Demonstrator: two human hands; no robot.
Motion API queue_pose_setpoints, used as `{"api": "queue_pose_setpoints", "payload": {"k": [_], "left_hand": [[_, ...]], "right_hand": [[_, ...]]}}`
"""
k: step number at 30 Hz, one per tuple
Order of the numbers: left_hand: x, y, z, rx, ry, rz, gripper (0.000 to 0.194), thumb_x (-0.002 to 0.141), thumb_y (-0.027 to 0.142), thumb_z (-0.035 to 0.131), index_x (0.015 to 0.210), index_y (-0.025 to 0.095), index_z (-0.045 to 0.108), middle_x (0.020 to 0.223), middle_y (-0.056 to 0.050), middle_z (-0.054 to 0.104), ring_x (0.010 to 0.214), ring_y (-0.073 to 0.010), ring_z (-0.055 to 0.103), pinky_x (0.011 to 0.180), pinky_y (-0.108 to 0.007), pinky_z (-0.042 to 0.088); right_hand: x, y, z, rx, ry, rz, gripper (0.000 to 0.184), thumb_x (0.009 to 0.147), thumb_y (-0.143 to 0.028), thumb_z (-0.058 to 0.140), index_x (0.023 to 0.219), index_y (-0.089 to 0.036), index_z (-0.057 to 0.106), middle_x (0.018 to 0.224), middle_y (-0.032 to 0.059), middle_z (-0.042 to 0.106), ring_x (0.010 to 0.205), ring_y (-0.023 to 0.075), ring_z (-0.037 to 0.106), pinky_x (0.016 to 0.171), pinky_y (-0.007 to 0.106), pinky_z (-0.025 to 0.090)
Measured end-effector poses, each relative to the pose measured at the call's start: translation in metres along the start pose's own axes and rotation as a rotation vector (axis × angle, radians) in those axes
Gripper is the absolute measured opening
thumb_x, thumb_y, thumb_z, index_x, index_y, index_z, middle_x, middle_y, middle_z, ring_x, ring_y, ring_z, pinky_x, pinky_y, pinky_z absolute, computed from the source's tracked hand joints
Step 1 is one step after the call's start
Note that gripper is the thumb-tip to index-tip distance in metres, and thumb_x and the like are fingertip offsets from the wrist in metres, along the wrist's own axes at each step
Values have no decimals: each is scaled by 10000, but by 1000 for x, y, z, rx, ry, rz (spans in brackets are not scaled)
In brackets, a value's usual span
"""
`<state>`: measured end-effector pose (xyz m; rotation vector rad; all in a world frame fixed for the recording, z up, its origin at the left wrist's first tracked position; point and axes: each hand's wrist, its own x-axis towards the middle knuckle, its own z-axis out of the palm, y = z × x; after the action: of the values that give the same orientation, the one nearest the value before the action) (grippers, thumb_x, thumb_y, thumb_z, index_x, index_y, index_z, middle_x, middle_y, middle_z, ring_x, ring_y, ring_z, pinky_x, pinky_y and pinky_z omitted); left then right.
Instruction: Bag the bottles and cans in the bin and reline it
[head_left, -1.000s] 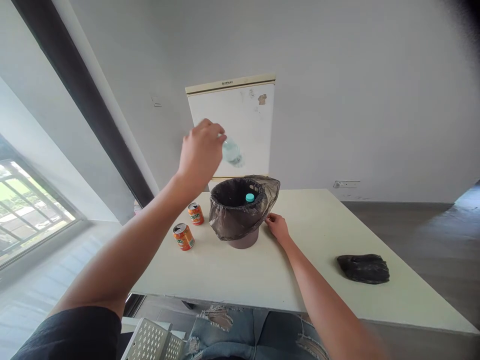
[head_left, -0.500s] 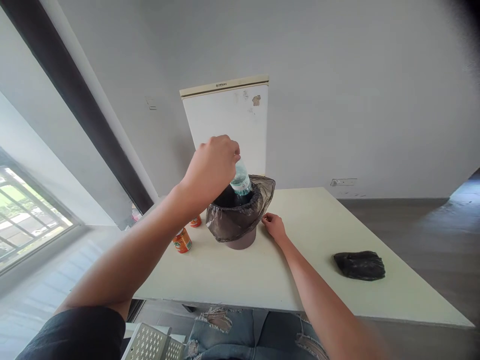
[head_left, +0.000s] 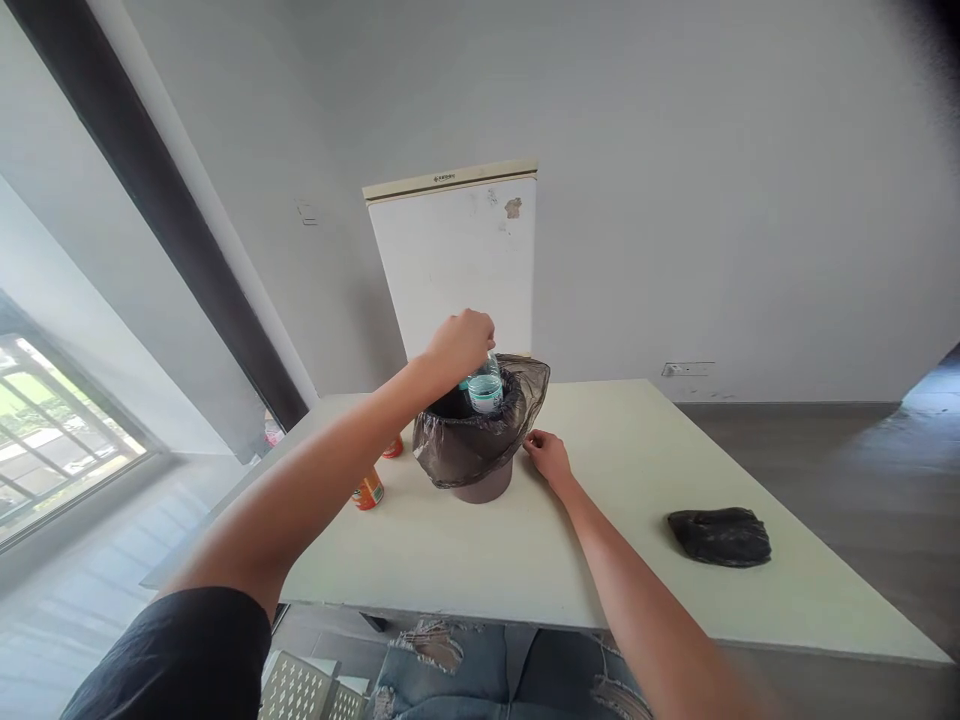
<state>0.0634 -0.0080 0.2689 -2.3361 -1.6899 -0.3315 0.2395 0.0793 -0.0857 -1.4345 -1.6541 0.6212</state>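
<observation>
Head view: bottle in our left hand, fingers clamped, base inside bin, not released.
Inside already: teal cap.
Still out: two orange cans on desk.
Right hand: beside bin; we can't tell if fingers pinch the liner.

Bottle in bin on table; 2 cans left, bag right, refrigerator behind

Our left forearm blocks both cans' tops; left hand hides the bottle's upper end; we can't read the logo.
</observation>
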Motion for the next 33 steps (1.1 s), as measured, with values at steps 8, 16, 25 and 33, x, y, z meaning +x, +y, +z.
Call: {"api": "queue_pose_setpoints", "payload": {"k": [8, 16, 25, 33], "left_hand": [[20, -11, 62, -143, -135, 170, 208, 856, 265, 739, 1030, 173, 805, 1086, -109, 779, 978, -255, 718, 891, -336, 556], [17, -13, 94, -190, -222, 239, 276, 732, 99, 711, 998, 168, 715, 1023, -95, 768, 943, -251, 700, 808, -315, 525], [12, -11, 85, -214, -285, 182, 208, 760, 156, 755, 967, 155, 734, 1036, -102, 784, 961, -241, 718, 824, -295, 530], [-13, -76, 8, -340, 67, -117, 226, 869, 353, 716, 1027, 191, 721, 1138, -91, 781, 990, -226, 722, 885, -330, 543]], "right_hand": [[0, -2, -2, -4, 1, 8, 238, 787, -377, 539, 750, -209, 703, 707, 38, 683, 650, 180, 547, 594, 271, 310], [-1, -5, -2, -19, 2, 20, 233, 797, -373, 546, 726, -200, 686, 665, 34, 650, 645, 176, 526, 586, 269, 293], [-2, -4, -4, -21, -2, 7, 223, 802, -359, 534, 741, -202, 681, 672, 28, 645, 640, 172, 519, 586, 271, 292], [-3, -3, -3, -6, 0, 0, 228, 800, -371, 528, 738, -209, 678, 673, 27, 643, 650, 178, 524, 588, 277, 300]]}}
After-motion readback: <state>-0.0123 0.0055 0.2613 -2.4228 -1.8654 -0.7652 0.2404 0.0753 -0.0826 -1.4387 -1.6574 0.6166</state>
